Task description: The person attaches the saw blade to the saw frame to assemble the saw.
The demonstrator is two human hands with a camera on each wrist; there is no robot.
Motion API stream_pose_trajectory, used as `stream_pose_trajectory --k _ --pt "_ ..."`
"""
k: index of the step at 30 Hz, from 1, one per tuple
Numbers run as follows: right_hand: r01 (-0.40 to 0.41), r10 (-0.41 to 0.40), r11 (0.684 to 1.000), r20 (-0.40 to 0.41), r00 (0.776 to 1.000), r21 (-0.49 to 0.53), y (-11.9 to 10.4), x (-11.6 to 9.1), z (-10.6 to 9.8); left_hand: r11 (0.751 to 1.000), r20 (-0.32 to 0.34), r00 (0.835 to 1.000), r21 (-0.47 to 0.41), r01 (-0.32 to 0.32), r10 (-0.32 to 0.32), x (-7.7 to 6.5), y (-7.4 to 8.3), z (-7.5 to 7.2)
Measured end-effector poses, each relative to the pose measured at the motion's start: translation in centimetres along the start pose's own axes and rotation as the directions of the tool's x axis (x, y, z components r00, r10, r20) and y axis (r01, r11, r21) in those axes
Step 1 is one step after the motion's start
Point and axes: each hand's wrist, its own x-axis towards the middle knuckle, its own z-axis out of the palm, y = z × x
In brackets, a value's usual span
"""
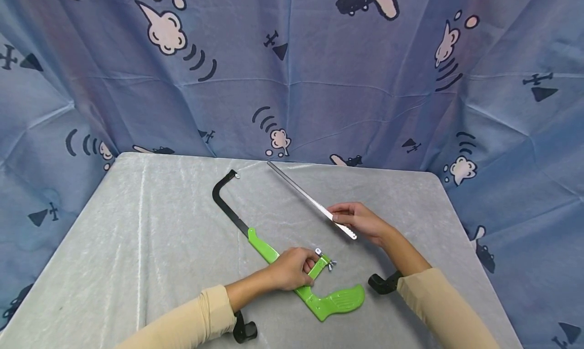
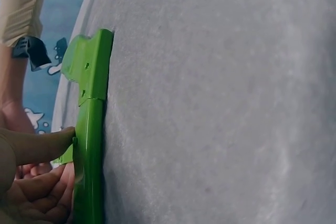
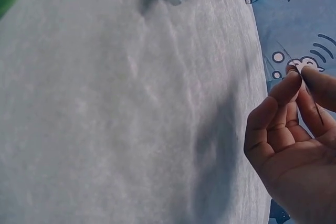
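Note:
A hacksaw frame (image 1: 263, 248) lies on the table, with a green body, a black bent bow (image 1: 228, 210) at the far left and a green handle (image 1: 344, 299) towards the near right. My left hand (image 1: 289, 269) grips its green part near the handle, beside the short arm with a wing nut (image 1: 332, 264). In the left wrist view the thumb presses on the green frame (image 2: 90, 156). Above the table, my right hand (image 1: 362, 222) pinches a thin silver hacksaw blade (image 1: 301, 190) near its near end. The right wrist view shows the blade (image 3: 315, 103) edge-on between thumb and fingers.
A pale grey cloth covers the table (image 1: 182, 197). Behind it hangs a blue printed curtain (image 1: 319, 105). Black wrist-worn pieces (image 1: 245, 331) show by both sleeves.

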Motion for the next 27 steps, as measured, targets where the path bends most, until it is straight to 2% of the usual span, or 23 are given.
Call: stream_pose_trajectory --k 18,27 --pt "0.027 -0.028 0.999 0.045 0.999 0.021 -0.6 0.1 1.2 1.0 -0.022 1.0 -0.015 0.014 -0.014 -0.3 0.2 0.4" --pt "0.045 -0.043 0.999 0.054 0.998 -0.026 -0.9 0.7 2.5 1.0 -0.017 1.0 -0.016 0.012 -0.013 -0.4 0.2 0.4"
